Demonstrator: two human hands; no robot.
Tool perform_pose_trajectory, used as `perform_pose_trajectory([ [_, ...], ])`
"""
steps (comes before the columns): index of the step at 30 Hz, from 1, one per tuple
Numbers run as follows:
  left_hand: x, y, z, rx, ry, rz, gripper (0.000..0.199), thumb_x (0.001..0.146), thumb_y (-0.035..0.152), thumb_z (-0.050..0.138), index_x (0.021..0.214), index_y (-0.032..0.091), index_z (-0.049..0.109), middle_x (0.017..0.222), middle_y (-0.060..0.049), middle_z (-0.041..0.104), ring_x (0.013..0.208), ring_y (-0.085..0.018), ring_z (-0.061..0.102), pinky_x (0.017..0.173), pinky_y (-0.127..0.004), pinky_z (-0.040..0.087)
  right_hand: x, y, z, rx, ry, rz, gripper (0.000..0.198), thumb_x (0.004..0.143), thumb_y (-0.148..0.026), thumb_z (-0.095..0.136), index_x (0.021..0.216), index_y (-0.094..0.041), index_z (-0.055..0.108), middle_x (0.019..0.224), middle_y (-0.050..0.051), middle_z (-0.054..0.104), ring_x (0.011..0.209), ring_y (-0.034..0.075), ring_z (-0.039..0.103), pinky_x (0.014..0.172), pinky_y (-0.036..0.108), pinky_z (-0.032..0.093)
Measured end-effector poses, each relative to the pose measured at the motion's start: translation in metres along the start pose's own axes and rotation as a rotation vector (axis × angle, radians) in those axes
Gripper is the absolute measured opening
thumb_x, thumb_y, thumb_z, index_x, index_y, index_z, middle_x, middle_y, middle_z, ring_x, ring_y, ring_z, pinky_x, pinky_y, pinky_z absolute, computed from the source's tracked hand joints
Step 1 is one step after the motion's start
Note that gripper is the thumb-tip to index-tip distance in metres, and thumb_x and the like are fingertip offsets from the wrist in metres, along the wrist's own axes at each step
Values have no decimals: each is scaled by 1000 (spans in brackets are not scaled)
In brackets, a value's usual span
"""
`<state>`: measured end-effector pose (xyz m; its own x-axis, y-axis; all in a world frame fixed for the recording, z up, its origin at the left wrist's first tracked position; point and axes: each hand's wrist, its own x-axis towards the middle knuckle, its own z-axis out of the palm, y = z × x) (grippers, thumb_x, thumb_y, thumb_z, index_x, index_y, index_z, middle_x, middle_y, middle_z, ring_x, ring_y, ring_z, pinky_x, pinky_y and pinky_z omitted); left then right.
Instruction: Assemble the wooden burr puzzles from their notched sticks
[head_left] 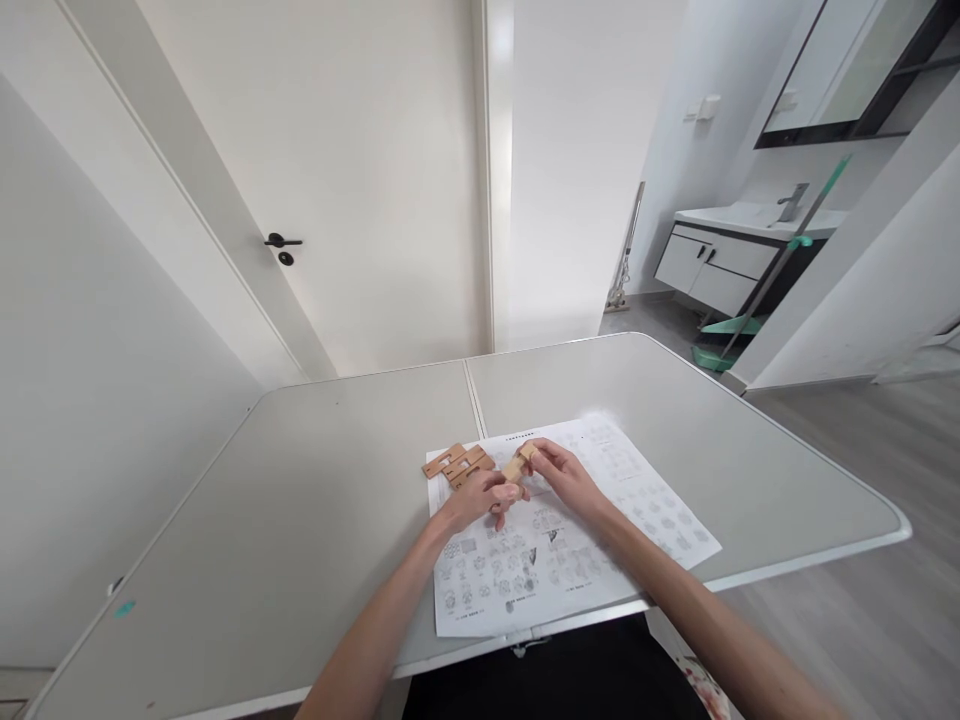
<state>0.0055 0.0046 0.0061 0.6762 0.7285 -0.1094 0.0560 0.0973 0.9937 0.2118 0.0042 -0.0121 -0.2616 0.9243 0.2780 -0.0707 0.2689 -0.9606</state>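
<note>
Just above a printed sheet of diagrams (pixel 570 590), my two hands come together on light wooden puzzle pieces (pixel 514 468). Fingers of my left hand (pixel 487 495) close round the lower left end. My right hand (pixel 559 470) pinches the upper right end, where a small block sits at the thumb and fingertips. Whether the pieces are joined or only touching, I cannot tell. Left of the hands, several darker brown wooden pieces with slots (pixel 459 464) lie overlapping on the sheet's upper left corner.
The sheet lies on a grey folding table (pixel 315 520) with a pale rim and a seam across its middle. Behind it stands a white door with a black handle (pixel 283 242). A sink cabinet (pixel 720 262) and a green broom (pixel 787 250) are at the far right.
</note>
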Motion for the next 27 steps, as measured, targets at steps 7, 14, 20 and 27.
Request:
perform_pose_trajectory([
  [7,-3,1,8,388,195,158,38,76,38,79,110,21,73,79,-1,60,63,-14,52,55,-25,43,6,11,-10,-40,336,32,40,96,-57,55,108,-21,64,79,3,63,66,18,56,67,32,51],
  [14,0,-3,1,727,530,349,53,73,42,82,122,28,67,100,-5,65,86,-23,61,78,-33,52,5,25,-9,-341,365,91,44,94,-60,55,107,-20,67,79,4,70,67,21,61,63,31,50],
  [20,1,-8,-10,979,595,401,50,70,37,83,116,25,66,118,-8,60,114,-29,58,99,-43,50,3,30,-9,-565,324,104,43,96,-57,49,106,-21,69,79,4,72,64,20,62,64,30,49],
  [27,2,-14,-13,1146,520,364,45,68,36,83,110,26,70,131,-9,57,127,-34,47,105,-49,47,2,28,-8,-665,291,102,38,99,-51,46,103,-23,70,84,5,74,68,21,64,65,30,47],
])
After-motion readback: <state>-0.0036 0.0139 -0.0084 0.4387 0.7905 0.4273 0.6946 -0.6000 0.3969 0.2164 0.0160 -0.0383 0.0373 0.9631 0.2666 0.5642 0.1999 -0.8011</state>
